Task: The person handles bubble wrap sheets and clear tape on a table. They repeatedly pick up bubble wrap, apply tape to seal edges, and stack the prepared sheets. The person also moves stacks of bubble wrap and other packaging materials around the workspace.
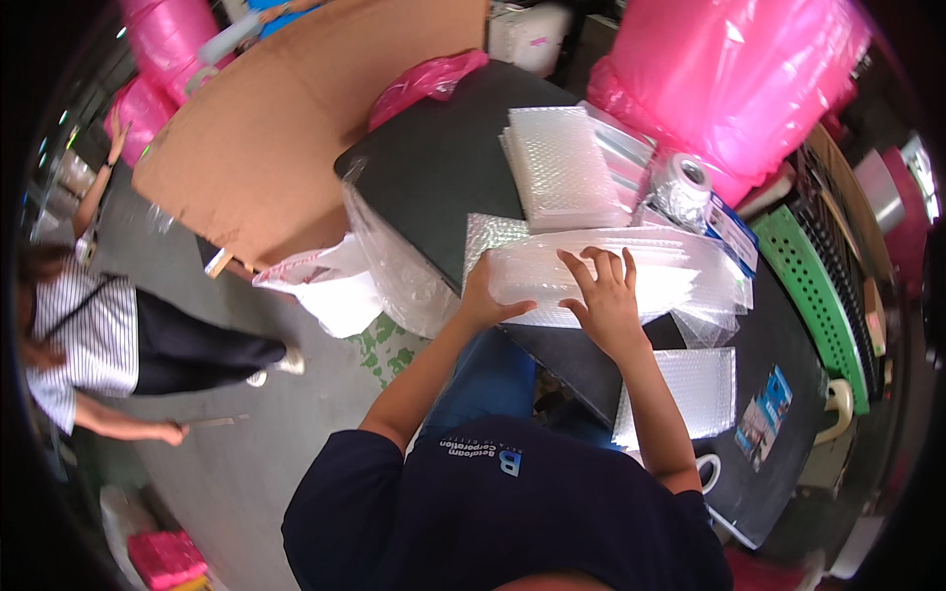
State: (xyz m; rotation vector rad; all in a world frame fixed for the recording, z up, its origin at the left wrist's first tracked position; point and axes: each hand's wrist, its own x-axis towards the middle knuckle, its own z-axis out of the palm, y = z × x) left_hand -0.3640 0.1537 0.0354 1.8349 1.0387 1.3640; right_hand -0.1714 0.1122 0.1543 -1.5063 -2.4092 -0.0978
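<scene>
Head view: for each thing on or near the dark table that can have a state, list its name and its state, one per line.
Left hand: gripping the near end of the bubble wrap pack.
Right hand: flat, fingers spread, pressing on the pack.
Bubble wrap pack: lying flat under both hands.
Stack of bubble wrap bags: piled, untouched.
Tape roll: lying tilted, core showing.
Single bubble wrap bag: flat near the table edge.
</scene>
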